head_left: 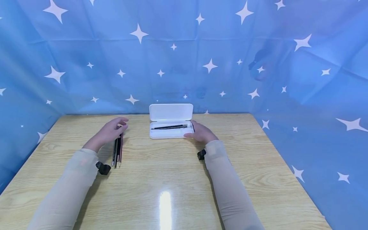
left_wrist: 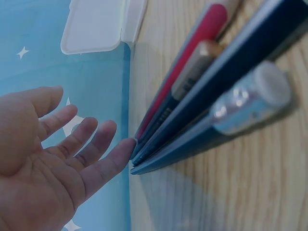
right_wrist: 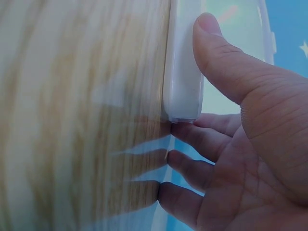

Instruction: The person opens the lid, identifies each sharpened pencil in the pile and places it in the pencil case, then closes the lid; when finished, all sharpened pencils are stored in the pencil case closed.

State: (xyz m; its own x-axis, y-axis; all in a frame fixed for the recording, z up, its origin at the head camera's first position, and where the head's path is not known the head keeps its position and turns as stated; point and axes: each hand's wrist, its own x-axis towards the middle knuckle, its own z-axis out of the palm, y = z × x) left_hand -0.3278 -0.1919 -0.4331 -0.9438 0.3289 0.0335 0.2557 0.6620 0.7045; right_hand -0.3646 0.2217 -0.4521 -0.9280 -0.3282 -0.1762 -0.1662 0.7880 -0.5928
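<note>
A white pencil case (head_left: 155, 134) stands with its lid (head_left: 171, 112) raised at the table's far edge. Inside it lie a few dark pencils (head_left: 169, 127). My right hand (head_left: 202, 132) holds the case's right end, thumb over the wall and fingers around the end, fingertips meeting the table. To the left, my left hand (head_left: 110, 130) hovers over the far ends of several loose pencils (head_left: 116, 151), its fingers relaxed. Up close in the left wrist view, one pencil is red (left_wrist: 187, 57) and others are dark blue; a fingertip is close to their far ends, contact unclear.
A pale wooden table (head_left: 143, 185) carries everything. Behind it hangs a blue curtain (head_left: 184, 57) with white stars, which also runs along both sides. A bright light reflection (head_left: 165, 207) shows near the front. Each wrist wears a small black camera (head_left: 103, 168).
</note>
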